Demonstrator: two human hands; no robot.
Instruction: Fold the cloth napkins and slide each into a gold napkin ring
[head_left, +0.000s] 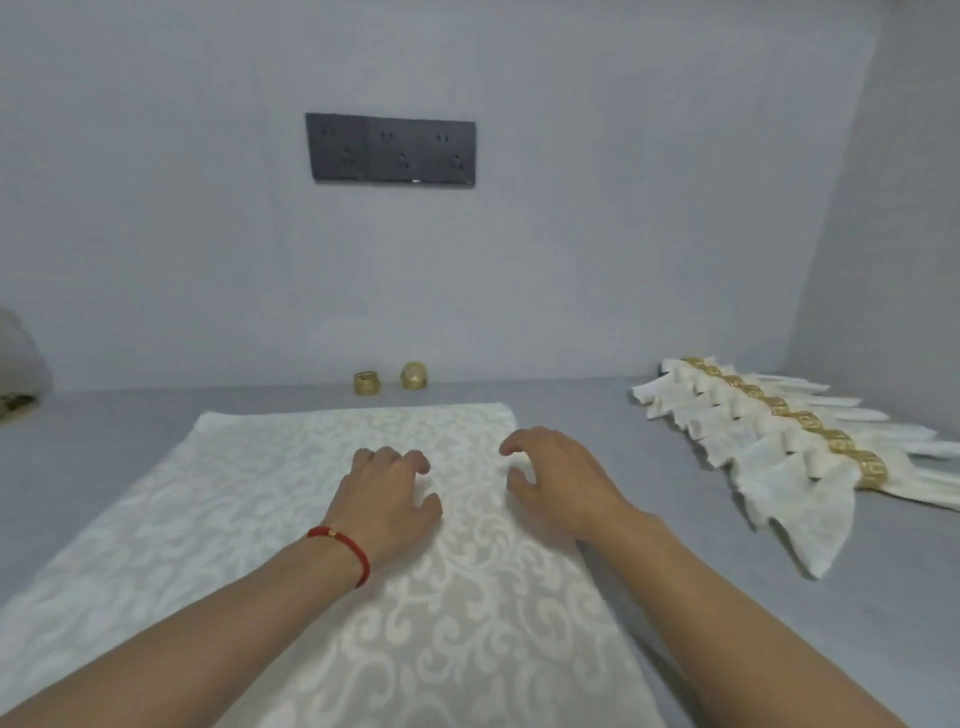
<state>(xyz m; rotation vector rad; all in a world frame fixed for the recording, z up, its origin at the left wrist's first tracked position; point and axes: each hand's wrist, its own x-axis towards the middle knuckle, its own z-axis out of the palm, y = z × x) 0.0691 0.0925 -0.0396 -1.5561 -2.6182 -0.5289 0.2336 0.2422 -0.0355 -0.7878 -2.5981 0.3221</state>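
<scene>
A cream napkin (260, 493) with a pale scroll pattern lies spread flat on the grey table (675, 597), reaching from the near edge to the middle. My left hand (387, 499), a red cord at its wrist, and my right hand (556, 480) hover side by side over the napkin's far half, fingers loosely curled and holding nothing. Two gold napkin rings (368, 383) (414, 375) stand by the wall beyond the napkin's far edge.
At the right lies a row of several folded white napkins (769, 457), each inside a gold ring. A dark socket panel (390, 149) is on the wall. A pale bundle (21, 364) sits at the far left edge.
</scene>
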